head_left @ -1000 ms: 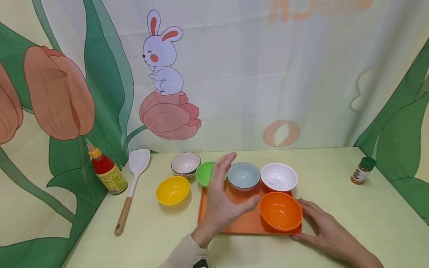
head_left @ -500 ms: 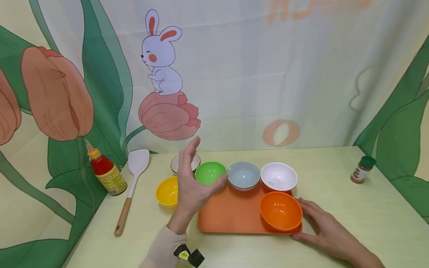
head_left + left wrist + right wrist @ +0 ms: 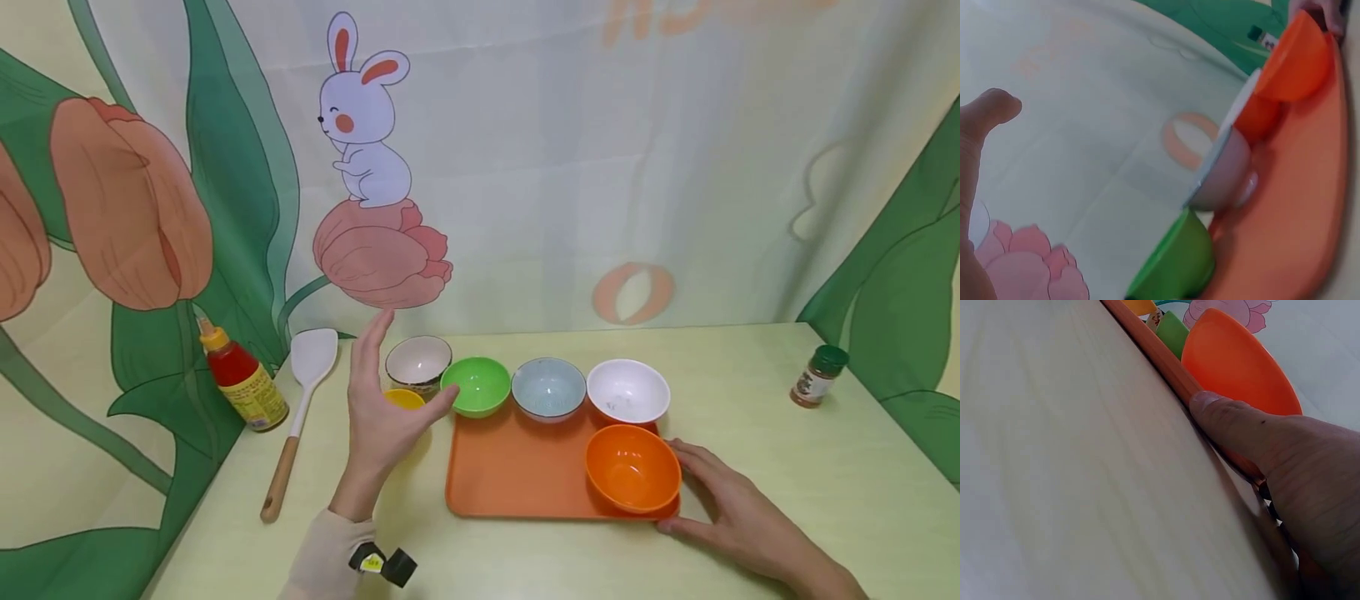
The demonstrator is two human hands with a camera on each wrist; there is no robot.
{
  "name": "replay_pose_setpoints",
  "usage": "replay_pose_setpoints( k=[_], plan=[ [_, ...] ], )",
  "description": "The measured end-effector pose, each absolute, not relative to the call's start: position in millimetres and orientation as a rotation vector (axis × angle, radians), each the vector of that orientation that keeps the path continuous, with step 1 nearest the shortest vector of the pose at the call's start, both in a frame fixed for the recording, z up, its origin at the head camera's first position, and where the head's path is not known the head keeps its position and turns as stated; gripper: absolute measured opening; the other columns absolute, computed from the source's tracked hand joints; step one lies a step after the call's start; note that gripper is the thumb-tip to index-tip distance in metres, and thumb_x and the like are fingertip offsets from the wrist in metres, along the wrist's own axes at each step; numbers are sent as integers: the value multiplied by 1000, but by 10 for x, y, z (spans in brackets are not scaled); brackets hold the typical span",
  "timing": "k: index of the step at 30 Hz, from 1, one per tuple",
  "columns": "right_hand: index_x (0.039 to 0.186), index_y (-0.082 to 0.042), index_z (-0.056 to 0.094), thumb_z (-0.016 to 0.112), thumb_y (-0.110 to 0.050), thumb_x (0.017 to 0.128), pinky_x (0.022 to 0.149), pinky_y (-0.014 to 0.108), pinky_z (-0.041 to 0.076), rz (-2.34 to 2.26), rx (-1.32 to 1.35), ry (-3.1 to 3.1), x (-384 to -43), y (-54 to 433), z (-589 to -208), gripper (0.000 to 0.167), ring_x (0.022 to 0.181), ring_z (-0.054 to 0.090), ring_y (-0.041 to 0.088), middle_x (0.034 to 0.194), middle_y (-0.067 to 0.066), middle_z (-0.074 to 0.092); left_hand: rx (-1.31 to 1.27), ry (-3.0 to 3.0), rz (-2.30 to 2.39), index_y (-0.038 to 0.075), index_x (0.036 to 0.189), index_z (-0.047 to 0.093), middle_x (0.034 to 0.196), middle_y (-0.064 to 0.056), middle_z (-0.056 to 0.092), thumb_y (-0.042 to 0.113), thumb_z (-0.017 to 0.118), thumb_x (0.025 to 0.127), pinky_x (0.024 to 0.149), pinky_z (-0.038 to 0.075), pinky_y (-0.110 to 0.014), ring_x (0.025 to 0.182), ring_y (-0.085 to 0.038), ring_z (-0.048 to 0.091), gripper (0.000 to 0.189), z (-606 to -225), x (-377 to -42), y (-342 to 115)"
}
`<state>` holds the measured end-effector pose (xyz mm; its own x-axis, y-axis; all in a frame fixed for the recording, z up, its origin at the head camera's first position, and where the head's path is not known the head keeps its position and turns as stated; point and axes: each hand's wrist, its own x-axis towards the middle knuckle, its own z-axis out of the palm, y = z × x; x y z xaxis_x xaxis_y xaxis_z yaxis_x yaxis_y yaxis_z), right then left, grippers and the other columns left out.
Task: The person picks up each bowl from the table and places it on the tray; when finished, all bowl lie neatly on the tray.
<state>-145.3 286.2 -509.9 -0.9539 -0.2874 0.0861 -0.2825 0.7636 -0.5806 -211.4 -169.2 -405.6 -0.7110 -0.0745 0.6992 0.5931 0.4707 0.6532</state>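
My left hand (image 3: 378,417) is raised with thumb and fingers spread apart, holding nothing. It partly hides a yellow bowl (image 3: 405,399) behind it. My right hand (image 3: 738,508) grips the right front corner of an orange tray (image 3: 517,483); in the right wrist view its thumb (image 3: 1229,419) lies on the tray's rim. Close beside that hand, an orange bowl (image 3: 633,468) sits on the tray. Along the tray's back are a green bowl (image 3: 477,387), a pale blue bowl (image 3: 549,390) and a white bowl (image 3: 628,392), the last with orange on its outer underside.
A dark-rimmed whitish bowl (image 3: 418,362) stands behind the yellow one, off the tray. Farther left lie a white spatula (image 3: 303,392) with a wooden handle and a red sauce bottle (image 3: 243,379). A green-capped jar (image 3: 819,377) stands right. A printed curtain (image 3: 525,208) hangs behind the table.
My left hand has moved left, from over the tray to in front of the yellow bowl, its fingers still spread. My right hand, the tray and the bowls have stayed in place.
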Motion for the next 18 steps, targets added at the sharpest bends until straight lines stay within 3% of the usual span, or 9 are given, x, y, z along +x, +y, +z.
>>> replay_pose_setpoints(
  k=[11,18],
  plan=[
    [162,-7,54,83,-77,85,114,75,49,-937,-423,2931,-1457,2872,-5109,108,153,48,53,171,23,46,-83,-2219,-1307,29,172,42,175,-1,38,32,103,76,131,29,-71,162,-29,35,113,-4560,-1999,-2202],
    [161,-7,55,82,-77,85,115,73,50,-945,-450,2936,-1466,2870,-5114,107,153,48,52,170,23,47,68,-2407,-1372,26,175,31,177,-9,30,40,101,80,132,33,-68,161,-38,34,119,-4914,-1998,-2314]
  ],
)
